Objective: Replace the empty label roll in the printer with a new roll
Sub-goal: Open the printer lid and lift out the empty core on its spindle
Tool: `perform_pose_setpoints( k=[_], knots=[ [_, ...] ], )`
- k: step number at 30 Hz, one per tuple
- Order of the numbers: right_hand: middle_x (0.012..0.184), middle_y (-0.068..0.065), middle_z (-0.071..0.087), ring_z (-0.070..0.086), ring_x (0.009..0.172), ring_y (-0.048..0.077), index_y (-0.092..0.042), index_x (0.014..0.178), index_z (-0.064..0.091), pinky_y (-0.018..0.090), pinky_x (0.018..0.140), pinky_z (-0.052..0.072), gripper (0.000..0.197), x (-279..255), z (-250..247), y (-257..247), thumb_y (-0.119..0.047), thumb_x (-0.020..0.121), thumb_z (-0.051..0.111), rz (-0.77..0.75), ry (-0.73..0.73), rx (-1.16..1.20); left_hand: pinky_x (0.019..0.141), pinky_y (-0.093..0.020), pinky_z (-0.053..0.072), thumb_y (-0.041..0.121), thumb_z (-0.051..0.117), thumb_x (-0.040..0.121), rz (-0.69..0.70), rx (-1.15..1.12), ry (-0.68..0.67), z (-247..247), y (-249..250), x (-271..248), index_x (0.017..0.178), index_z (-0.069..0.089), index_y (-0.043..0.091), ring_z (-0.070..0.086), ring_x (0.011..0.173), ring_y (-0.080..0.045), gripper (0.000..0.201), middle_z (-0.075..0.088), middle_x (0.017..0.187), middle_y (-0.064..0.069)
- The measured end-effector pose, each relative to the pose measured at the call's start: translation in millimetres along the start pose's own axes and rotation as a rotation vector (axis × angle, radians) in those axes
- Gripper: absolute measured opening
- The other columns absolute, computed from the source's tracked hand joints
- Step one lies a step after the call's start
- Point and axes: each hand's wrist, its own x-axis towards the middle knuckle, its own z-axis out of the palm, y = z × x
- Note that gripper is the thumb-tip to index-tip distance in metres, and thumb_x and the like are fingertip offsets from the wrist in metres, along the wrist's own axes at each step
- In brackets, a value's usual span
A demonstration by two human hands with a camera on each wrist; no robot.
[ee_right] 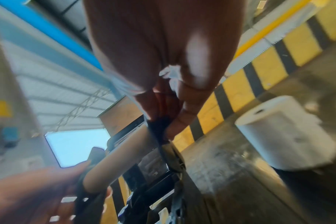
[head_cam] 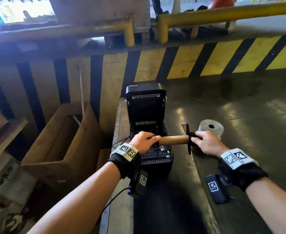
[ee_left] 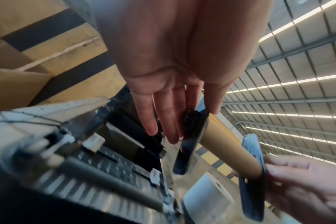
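A black label printer [head_cam: 145,107] stands in the middle with its lid up; in the left wrist view its open bay [ee_left: 105,166] lies below my hand. Above the bay I hold a black spindle level, carrying an empty brown cardboard core [head_cam: 174,140] [ee_left: 230,145] [ee_right: 121,154] between two black flanges. My left hand [head_cam: 155,138] [ee_left: 190,121] pinches the left flange end. My right hand [head_cam: 195,135] [ee_right: 163,125] pinches the spindle's right end beyond the right flange [head_cam: 188,141]. A full white label roll [head_cam: 210,128] [ee_left: 207,197] [ee_right: 282,136] stands on end just behind my right hand.
The printer sits on a dark, shiny platform [head_cam: 240,115]. An open cardboard box [head_cam: 62,141] is low at the left. A yellow-and-black striped wall [head_cam: 206,59] with yellow rails [head_cam: 223,14] runs behind. A thin cable [head_cam: 120,142] leaves the printer's left side.
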Motion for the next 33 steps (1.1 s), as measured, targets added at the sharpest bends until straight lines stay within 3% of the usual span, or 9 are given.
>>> perform_pose_setpoints(
  k=[3,5,7,11,16,20,22,25,33],
  knots=[
    [0.092,0.005,0.068,0.059,0.089,0.016,-0.016,0.097,0.07,0.021,0.078,0.044,0.014,-7,-7,38,-0.017,0.09,0.057,0.052,0.001,0.265,0.081,-0.04,0.057,0.032,0.06,0.089,-0.057,-0.219,-0.068,23,11,-10,0.108,0.068,0.011,0.064,0.081,-0.019,0.03,0.068,0.089,-0.011],
    [0.094,0.003,0.071,0.062,0.091,0.018,-0.024,0.086,0.071,0.036,0.09,0.048,0.012,-9,-8,68,-0.022,0.088,0.059,0.106,-0.01,0.346,0.09,-0.042,0.054,0.018,0.065,0.087,-0.116,-0.396,-0.158,43,16,-18,0.114,0.063,0.005,0.063,0.09,-0.021,0.029,0.064,0.096,-0.013],
    [0.091,0.004,0.068,0.06,0.086,0.017,-0.018,0.085,0.071,0.035,0.091,0.05,0.014,-13,-10,88,-0.022,0.089,0.058,0.152,-0.047,0.385,0.088,-0.039,0.053,0.009,0.065,0.085,-0.166,-0.507,-0.179,65,19,-25,0.112,0.062,0.005,0.06,0.09,-0.02,0.028,0.06,0.096,-0.013],
    [0.077,0.009,0.056,0.056,0.059,0.009,0.008,0.106,0.06,0.011,0.05,0.049,0.026,-24,-7,113,-0.012,0.094,0.049,0.22,-0.141,0.572,0.074,-0.032,0.057,0.001,0.061,0.086,-0.268,-0.698,-0.14,108,22,-38,0.095,0.06,0.009,0.061,0.076,-0.018,0.012,0.058,0.084,-0.01],
    [0.033,-0.006,0.053,0.045,0.028,-0.002,-0.006,0.076,0.056,0.008,0.033,0.034,0.025,-33,1,137,-0.008,0.096,0.042,0.285,-0.202,0.621,0.061,-0.026,0.06,-0.004,0.059,0.086,-0.315,-0.79,-0.034,146,16,-50,0.091,0.06,0.003,0.068,0.058,-0.013,0.009,0.059,0.078,-0.014],
    [0.048,0.0,0.066,0.058,0.04,0.004,-0.007,0.074,0.058,0.012,0.042,0.046,0.026,-34,0,159,-0.009,0.096,0.045,0.339,-0.19,0.68,0.07,-0.033,0.061,-0.001,0.061,0.085,-0.376,-0.669,0.018,160,-7,-55,0.089,0.061,0.002,0.065,0.063,-0.014,0.005,0.059,0.079,-0.013],
    [0.064,0.007,0.067,0.063,0.055,0.011,-0.007,0.078,0.059,0.014,0.047,0.05,0.022,-35,-5,168,-0.01,0.095,0.046,0.35,-0.19,0.682,0.078,-0.038,0.059,0.007,0.068,0.081,-0.38,-0.347,0.051,166,-23,-56,0.098,0.064,0.006,0.063,0.072,-0.018,0.018,0.06,0.081,-0.007],
    [0.078,0.012,0.063,0.06,0.071,0.02,-0.006,0.087,0.06,0.021,0.059,0.052,0.017,-39,-9,176,-0.011,0.095,0.046,0.351,-0.22,0.662,0.074,-0.022,0.045,0.017,0.071,0.077,-0.301,0.178,0.061,171,-33,-62,0.103,0.067,0.006,0.057,0.078,-0.017,0.029,0.059,0.082,-0.002],
    [0.08,0.013,0.063,0.059,0.08,0.025,-0.007,0.081,0.061,0.028,0.07,0.05,0.018,-50,-15,182,-0.014,0.093,0.051,0.347,-0.283,0.576,0.099,-0.036,0.046,0.029,0.067,0.082,-0.277,0.417,-0.029,184,-42,-63,0.13,0.054,0.012,0.054,0.118,-0.025,0.052,0.055,0.124,-0.008]
  ],
)
